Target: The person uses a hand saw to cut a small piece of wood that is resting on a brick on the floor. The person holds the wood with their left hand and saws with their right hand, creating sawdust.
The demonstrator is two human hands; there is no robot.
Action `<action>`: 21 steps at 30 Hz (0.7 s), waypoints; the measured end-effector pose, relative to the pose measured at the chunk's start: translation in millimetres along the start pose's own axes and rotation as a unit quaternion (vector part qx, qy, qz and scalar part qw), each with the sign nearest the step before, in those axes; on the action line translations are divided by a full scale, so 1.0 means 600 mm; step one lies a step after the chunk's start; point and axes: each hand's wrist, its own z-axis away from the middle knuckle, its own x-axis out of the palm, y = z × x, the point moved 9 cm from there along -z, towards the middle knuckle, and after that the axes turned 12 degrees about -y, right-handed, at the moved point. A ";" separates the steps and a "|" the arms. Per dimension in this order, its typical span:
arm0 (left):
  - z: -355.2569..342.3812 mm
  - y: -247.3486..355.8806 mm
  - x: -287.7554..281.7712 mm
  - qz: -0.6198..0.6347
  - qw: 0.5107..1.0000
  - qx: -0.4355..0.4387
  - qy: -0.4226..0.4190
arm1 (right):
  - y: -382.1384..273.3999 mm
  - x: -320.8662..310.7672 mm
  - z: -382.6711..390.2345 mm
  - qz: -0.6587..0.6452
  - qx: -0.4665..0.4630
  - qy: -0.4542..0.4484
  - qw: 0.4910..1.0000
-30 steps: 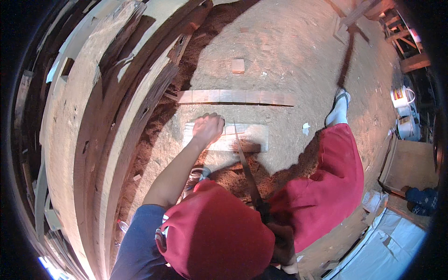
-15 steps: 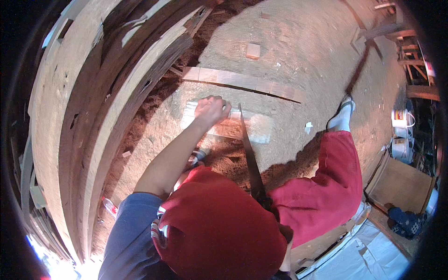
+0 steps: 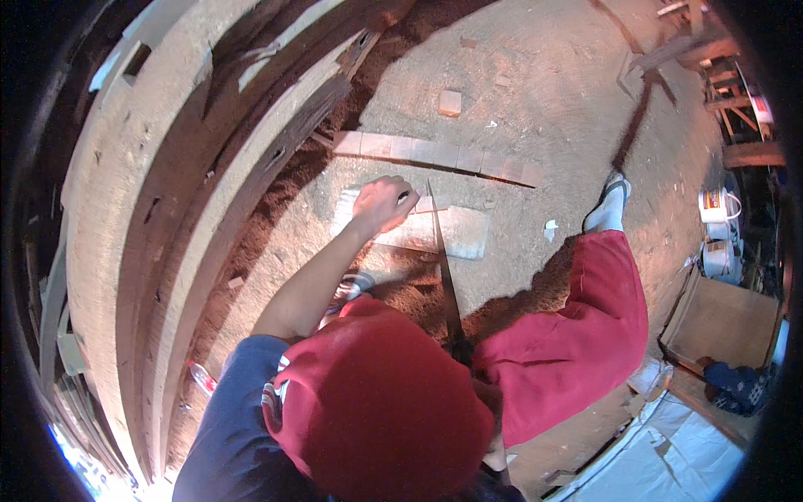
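Note:
My left hand (image 3: 385, 203) is closed over a small pale strip of wood (image 3: 432, 203), pressing it onto a flat, light-coloured board (image 3: 464, 233) on the ground. Just right of those fingers, a long tapering handsaw (image 3: 445, 272) crosses the strip, its narrow tip pointing away from me. The saw's handle end lies in shadow between my red-trousered legs. A bit of my right forearm (image 3: 497, 457) shows beside the bent knee (image 3: 385, 402); the right hand is mostly hidden, at the saw's handle end.
Beyond the board runs a row of small wooden blocks (image 3: 427, 152), with a single block (image 3: 450, 103) farther off. Large timbers (image 3: 142, 209) stand along the left. White buckets (image 3: 715, 206) and a brown panel (image 3: 721, 322) are at the right. A plastic bottle (image 3: 202, 378) lies near my left elbow.
The saw has shifted slightly along its length, with less of its handle end showing past my knee. My left hand keeps its place on the strip. The whole view has turned a little.

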 end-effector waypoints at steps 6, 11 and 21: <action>0.080 -0.043 -0.038 -0.015 0.976 0.113 0.186 | 0.009 0.011 0.008 -0.028 0.020 -0.056 0.998; 0.124 -0.096 -0.027 -0.007 0.992 0.050 0.115 | 0.005 0.002 0.016 0.007 -0.026 -0.064 0.998; 0.090 -0.205 0.014 0.211 0.976 0.033 0.032 | 0.039 -0.005 0.038 0.066 0.022 -0.003 0.998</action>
